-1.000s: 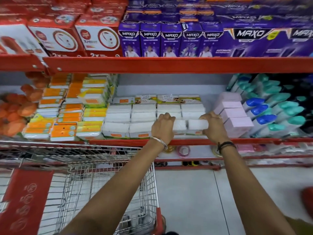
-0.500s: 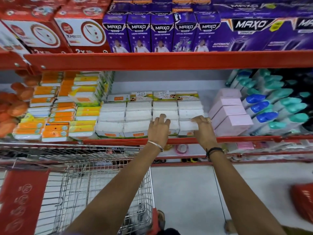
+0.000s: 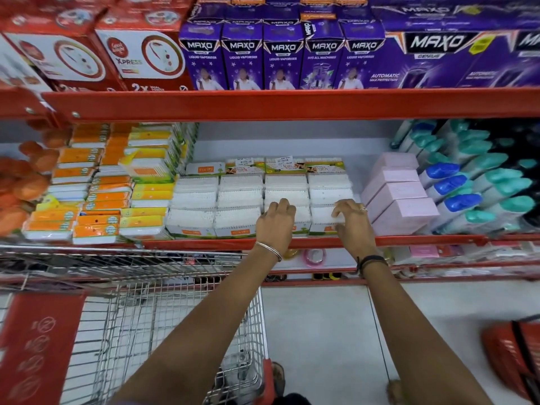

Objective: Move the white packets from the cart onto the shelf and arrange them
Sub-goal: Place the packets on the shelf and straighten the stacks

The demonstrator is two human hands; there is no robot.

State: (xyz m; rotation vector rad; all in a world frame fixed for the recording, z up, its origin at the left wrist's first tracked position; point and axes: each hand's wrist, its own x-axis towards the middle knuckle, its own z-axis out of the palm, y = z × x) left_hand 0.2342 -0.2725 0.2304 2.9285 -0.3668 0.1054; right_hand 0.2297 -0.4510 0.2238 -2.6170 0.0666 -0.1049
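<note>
White packets [image 3: 239,197] lie in rows and stacks on the middle red shelf [image 3: 204,243], some with orange or green labels. My left hand [image 3: 276,219] lies flat on a front-row packet, fingers spread over its top. My right hand [image 3: 352,219] rests on the rightmost front packet [image 3: 320,215], fingers curled over its right end. Both hands touch packets that sit on the shelf; neither lifts one. The wire cart [image 3: 175,331] stands below on the left, and I see no white packets in the part of its basket that shows.
Orange and yellow packs [image 3: 96,200] are stacked left of the white packets; pink boxes [image 3: 400,197] and capped bottles [image 3: 479,185] stand to the right. Purple and red cartons fill the shelf above [image 3: 292,103]. A red basket [image 3: 517,355] sits on the floor at right.
Both hands pushed the front packets back into the row and now rest on them. The packet end that stuck out by my right hand is now flush with the stack.
</note>
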